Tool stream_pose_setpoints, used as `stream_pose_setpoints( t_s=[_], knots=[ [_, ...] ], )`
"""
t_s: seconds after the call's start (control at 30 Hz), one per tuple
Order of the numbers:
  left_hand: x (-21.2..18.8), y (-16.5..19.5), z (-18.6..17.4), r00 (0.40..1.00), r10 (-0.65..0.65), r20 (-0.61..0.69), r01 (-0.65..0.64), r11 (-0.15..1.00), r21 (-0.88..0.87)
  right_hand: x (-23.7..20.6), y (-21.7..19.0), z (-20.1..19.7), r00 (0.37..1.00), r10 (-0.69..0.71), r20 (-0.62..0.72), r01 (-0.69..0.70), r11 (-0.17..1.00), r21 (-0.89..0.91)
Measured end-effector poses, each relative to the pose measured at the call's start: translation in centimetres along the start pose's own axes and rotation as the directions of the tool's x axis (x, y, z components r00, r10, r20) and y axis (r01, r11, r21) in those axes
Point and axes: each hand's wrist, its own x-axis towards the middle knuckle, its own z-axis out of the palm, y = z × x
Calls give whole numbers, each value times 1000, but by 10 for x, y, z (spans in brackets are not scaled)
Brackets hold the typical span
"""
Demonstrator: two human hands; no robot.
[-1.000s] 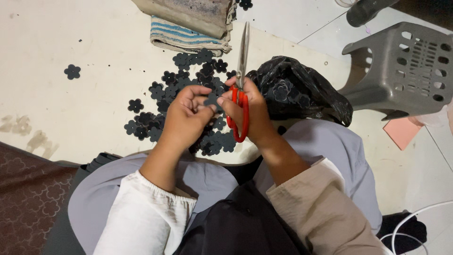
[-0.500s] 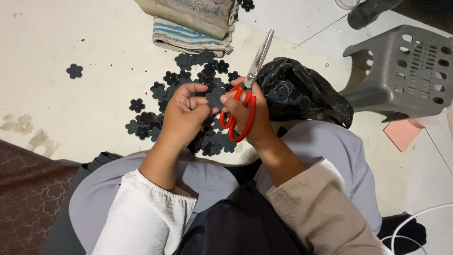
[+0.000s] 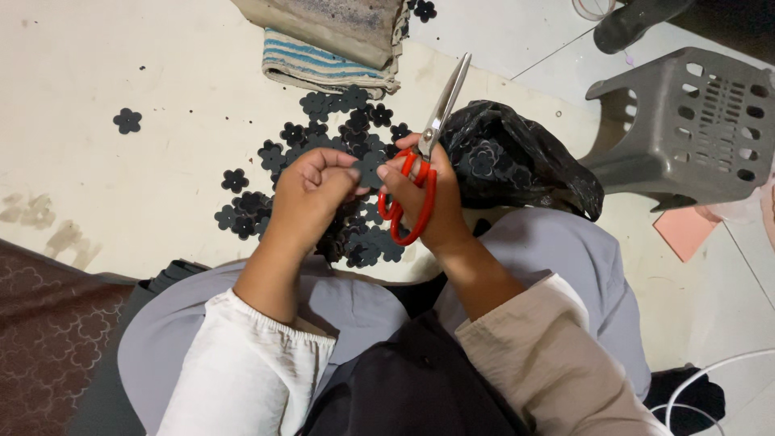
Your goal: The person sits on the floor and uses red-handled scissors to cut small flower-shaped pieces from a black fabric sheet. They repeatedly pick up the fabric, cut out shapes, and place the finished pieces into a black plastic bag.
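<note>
Left hand [image 3: 311, 194] pinches dark piece [image 3: 370, 169], apparently; right hand [image 3: 428, 206] holds scissors [image 3: 424, 157]

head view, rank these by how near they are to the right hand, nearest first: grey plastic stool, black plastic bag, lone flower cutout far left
1. black plastic bag, just right of the right hand
2. grey plastic stool, farther right, tipped on its side
3. lone flower cutout, far left on the floor, beyond the left hand

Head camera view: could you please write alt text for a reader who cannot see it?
A seated person's right hand holds red-handled scissors, while the left hand pinches a dark flower-shaped cutout. Many similar cutouts lie on the floor.
</note>
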Motion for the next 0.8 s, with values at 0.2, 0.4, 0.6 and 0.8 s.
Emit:
stream_pose_setpoints(
  t_s=[0.2, 0.4, 0.6, 0.8],
  knots=[
    [-5, 8, 6, 991, -69, -117, 89, 981, 174, 0, 3, -1, 1000, -9, 27, 10, 999, -47],
    [-5, 12, 5, 998, -15, -56, 23, 990, 143, 2, 5, -3, 999, -14, 34, 15, 999, -30],
    [-3, 11, 3, 999, -14, -48, 21, 989, 143, 1, 4, -1, 998, 2, 60, -1, 1000, -21],
    [-2, 9, 1, 998, -51, -42, 58, 982, 182, 2, -3, 4, 999, 48, -13, -48, 997, -57]
  ],
)
